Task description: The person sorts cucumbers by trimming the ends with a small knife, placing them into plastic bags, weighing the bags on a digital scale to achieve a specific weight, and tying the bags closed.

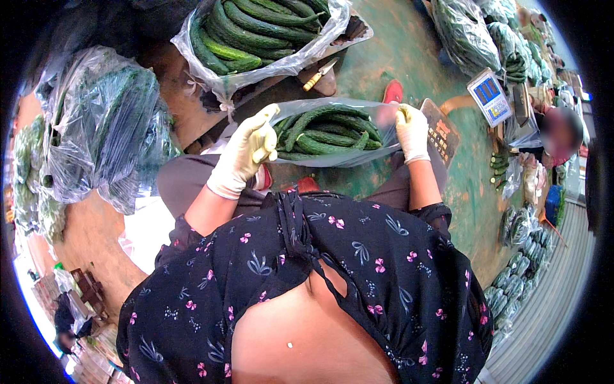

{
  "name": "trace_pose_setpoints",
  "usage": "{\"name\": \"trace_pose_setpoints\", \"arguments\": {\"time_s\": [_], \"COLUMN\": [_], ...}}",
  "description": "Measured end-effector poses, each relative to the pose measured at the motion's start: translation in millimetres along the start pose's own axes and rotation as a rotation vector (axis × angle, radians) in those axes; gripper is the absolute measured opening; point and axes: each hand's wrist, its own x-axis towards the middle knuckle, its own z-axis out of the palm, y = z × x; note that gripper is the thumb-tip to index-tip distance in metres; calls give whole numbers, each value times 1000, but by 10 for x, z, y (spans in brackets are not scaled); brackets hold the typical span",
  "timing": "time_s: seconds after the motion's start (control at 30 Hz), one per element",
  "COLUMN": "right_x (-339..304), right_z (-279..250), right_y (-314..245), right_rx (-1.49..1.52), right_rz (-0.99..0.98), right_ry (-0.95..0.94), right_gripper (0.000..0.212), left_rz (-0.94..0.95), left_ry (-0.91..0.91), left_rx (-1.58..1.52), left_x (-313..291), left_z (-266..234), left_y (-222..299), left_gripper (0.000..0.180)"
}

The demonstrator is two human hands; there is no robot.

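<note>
Both my hands wear pale, thin gloves. Between them a clear plastic bag (pixel 348 157) is stretched wide, its mouth facing up. Several dark green cucumbers (pixel 332 131) lie inside it, long and ridged. My left hand (pixel 246 148) pinches the bag's rim at the left, fingers closed. At the right end, my right hand (pixel 411 131) grips the opposite rim, its fingers also closed. What the bag rests on, if anything, is hidden beneath it.
Beyond the bag stands a plastic-lined crate (pixel 345 38) heaped with cucumbers, a yellow-handled knife (pixel 320 75) beside it. Large wrapped cucumber bundles (pixel 102 128) rise at left. A digital scale (pixel 490 96) stands right, near a wooden stool (pixel 440 133). Another person (pixel 556 153) is at far right.
</note>
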Motion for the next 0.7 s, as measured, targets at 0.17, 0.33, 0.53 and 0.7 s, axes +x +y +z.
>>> {"name": "trace_pose_setpoints", "arguments": {"time_s": [0.17, 0.33, 0.53, 0.7], "right_x": [101, 276, 266, 118], "right_z": [90, 294, 1211, 1661], "right_y": [101, 395, 813, 1167], "right_rx": [16, 151, 262, -501], "right_rz": [90, 285, 381, -90], "right_ry": [-126, -466, -1207, -848], "right_gripper": [27, 30, 25, 23], "left_rz": [-58, -39, -9, 2], "left_ry": [17, 18, 13, 17], "left_rx": [51, -3, 7, 14], "left_x": [225, 349, 371, 457], "left_z": [96, 90, 98, 64], "left_y": [-8, -7, -53, -8], "left_gripper": [46, 45, 49, 49]}}
